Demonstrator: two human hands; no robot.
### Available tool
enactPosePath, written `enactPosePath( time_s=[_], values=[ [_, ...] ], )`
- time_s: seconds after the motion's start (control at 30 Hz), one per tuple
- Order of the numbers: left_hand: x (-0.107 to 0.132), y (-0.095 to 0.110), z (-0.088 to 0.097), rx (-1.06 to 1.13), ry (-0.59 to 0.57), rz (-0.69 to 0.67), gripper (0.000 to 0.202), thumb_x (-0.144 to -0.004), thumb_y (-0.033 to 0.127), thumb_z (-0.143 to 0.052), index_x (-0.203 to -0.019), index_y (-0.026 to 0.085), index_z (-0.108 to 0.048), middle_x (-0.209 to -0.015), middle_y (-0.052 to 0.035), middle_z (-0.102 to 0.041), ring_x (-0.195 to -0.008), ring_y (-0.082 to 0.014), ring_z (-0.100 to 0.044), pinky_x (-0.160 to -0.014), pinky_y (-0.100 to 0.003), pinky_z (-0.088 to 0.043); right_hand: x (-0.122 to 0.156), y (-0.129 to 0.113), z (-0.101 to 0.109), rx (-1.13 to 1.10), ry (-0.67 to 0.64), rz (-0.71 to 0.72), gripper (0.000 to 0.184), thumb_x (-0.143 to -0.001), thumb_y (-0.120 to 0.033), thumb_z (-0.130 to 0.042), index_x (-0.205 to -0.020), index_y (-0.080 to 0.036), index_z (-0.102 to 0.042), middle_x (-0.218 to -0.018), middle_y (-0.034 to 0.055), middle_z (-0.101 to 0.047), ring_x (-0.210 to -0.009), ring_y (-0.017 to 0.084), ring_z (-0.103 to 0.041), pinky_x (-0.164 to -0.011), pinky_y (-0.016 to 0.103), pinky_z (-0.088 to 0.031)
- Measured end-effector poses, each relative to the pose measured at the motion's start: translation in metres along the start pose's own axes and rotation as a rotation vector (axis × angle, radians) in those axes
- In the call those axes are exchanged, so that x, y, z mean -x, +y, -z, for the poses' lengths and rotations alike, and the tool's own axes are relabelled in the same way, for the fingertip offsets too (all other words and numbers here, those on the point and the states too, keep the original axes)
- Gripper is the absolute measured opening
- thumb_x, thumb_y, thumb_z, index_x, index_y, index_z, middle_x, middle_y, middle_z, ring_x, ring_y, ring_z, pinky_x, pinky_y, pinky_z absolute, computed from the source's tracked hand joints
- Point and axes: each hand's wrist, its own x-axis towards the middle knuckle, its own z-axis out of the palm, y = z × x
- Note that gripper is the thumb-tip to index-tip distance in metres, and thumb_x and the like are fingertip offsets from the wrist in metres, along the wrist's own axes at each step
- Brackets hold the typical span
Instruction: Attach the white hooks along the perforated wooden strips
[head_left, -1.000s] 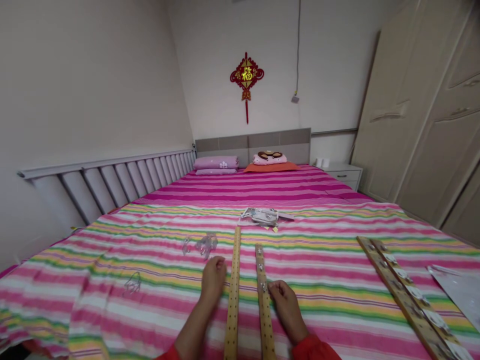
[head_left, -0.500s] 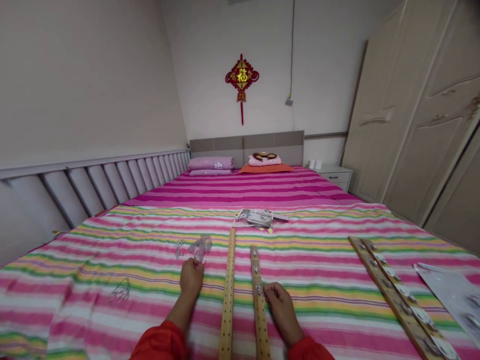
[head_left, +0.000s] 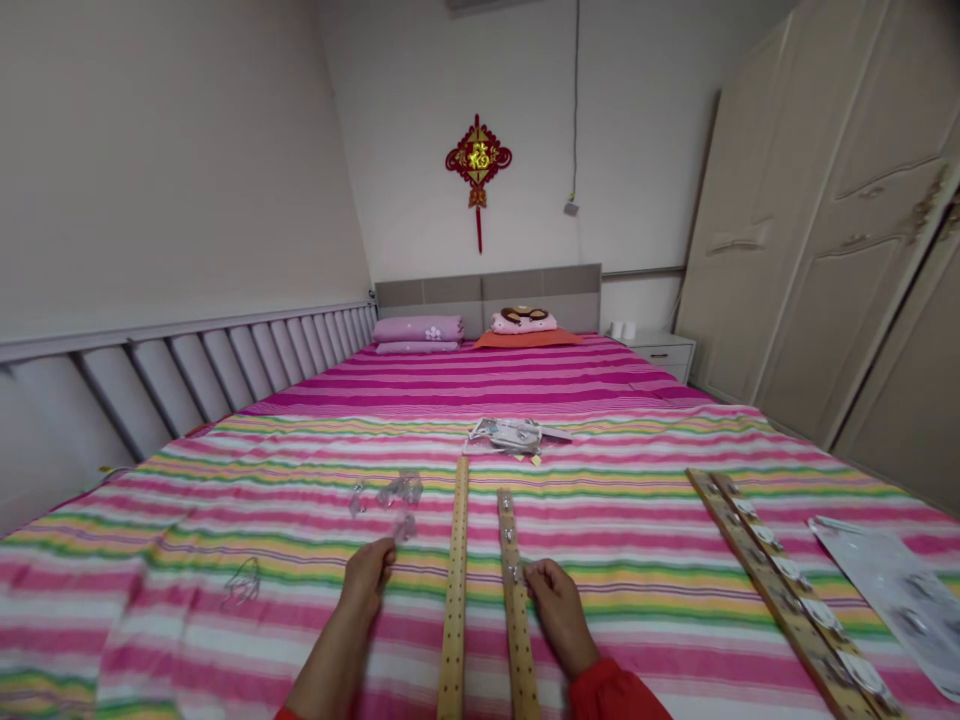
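My left hand (head_left: pixel 367 575) is closed in a pinch, with a small clear plastic piece (head_left: pixel 405 527) at its fingertips. Several similar clear pieces with metal bits (head_left: pixel 401 488) lie just beyond it on the striped sheet. My right hand (head_left: pixel 556 605) has its thumb and fingers pressed together at the right edge of a short wooden strip (head_left: pixel 517 630); what they grip is hidden. That strip carries three clear pieces with metal parts in a row at its far end, the nearest one (head_left: pixel 514 573) beside my right fingertips. Left of it lies a longer drilled wooden strip (head_left: pixel 455 590).
On the right lie wooden strips (head_left: pixel 757 560) bearing metal and white round parts, next to a clear plastic bag (head_left: pixel 885 590). Ahead is a plastic packet (head_left: pixel 506 435). A thin wire-like tangle (head_left: pixel 242 582) lies at left. Pillows (head_left: pixel 418 330) rest by the headboard.
My left hand has drawn back from the clear pieces toward me, bringing one with it. My right hand stays beside the short strip. The view has turned slightly right.
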Motion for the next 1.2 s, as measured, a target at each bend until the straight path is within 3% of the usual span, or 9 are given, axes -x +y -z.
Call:
enactPosePath(
  time_s=[0.07,0.23,0.5,0.67,0.83,1.0,1.2],
  values=[
    [0.009,0.003,0.003,0.153,-0.067,0.166,0.016,-0.074,0.009,-0.059,-0.06,0.014,-0.055,-0.048,0.0025,-0.056,-0.041,-0.0065,-0.051,-0.042,-0.016,-0.038,0.0,-0.002,0.0,0.003,0.003,0.004,0.035,-0.066,-0.053,-0.061,-0.054,-0.021,-0.053,-0.05,-0.0041,-0.046,-0.052,0.015,-0.044,-0.052,0.027,-0.035],
    [0.037,0.01,0.007,0.55,-0.186,0.403,0.014,-0.081,0.002,-0.051,-0.072,0.013,-0.056,-0.056,-0.0005,-0.063,-0.048,-0.0082,-0.062,-0.047,-0.016,-0.05,0.0,0.0,0.0,-0.005,0.013,0.016,0.036,-0.065,-0.053,-0.062,-0.053,-0.021,-0.052,-0.049,-0.0035,-0.048,-0.051,0.016,-0.045,-0.051,0.027,-0.036],
    [0.104,-0.007,-0.01,0.569,-0.19,0.353,0.015,-0.083,0.001,-0.051,-0.076,0.013,-0.058,-0.057,0.0003,-0.064,-0.045,-0.0068,-0.06,-0.041,-0.013,-0.046,0.0,-0.002,0.002,-0.056,0.027,0.03,0.036,-0.063,-0.054,-0.064,-0.054,-0.021,-0.054,-0.049,-0.0036,-0.048,-0.05,0.015,-0.045,-0.05,0.027,-0.035],
    [0.146,-0.026,-0.022,0.565,-0.274,0.377,0.016,-0.082,0.0,-0.052,-0.074,0.013,-0.057,-0.055,0.0007,-0.062,-0.045,-0.0062,-0.059,-0.04,-0.013,-0.044,0.007,-0.011,0.005,-0.139,0.032,-0.064,0.04,-0.065,-0.058,-0.063,-0.056,-0.021,-0.052,-0.042,-0.0072,-0.041,-0.037,0.009,-0.03,-0.039,0.024,-0.024],
    [0.169,-0.04,-0.029,0.562,-0.243,0.367,0.012,-0.079,0.003,-0.059,-0.077,0.015,-0.058,-0.06,0.0018,-0.062,-0.049,-0.0053,-0.059,-0.043,-0.012,-0.044,0.037,-0.025,0.003,-0.155,0.036,-0.049,0.037,-0.067,-0.056,-0.065,-0.062,-0.02,-0.057,-0.047,-0.0043,-0.048,-0.04,0.01,-0.037,-0.039,0.024,-0.028],
    [0.187,-0.057,-0.037,0.563,-0.288,0.374,0.011,-0.076,0.004,-0.063,-0.077,0.015,-0.059,-0.062,0.0017,-0.062,-0.052,-0.0056,-0.059,-0.044,-0.013,-0.042,0.08,-0.046,0.0,-0.211,-0.106,-0.084,0.035,-0.068,-0.053,-0.068,-0.07,-0.018,-0.063,-0.057,-0.0014,-0.055,-0.048,0.012,-0.044,-0.042,0.023,-0.032],
    [0.21,-0.072,-0.047,0.548,-0.443,0.325,0.02,-0.063,0.016,-0.078,-0.072,0.014,-0.06,-0.061,0.0021,-0.061,-0.054,-0.0079,-0.058,-0.05,-0.016,-0.044,0.104,-0.066,0.005,-0.297,-0.192,-0.16,0.035,-0.066,-0.05,-0.074,-0.072,-0.017,-0.063,-0.056,-0.0031,-0.057,-0.041,0.007,-0.037,-0.039,0.021,-0.026]
  ],
)
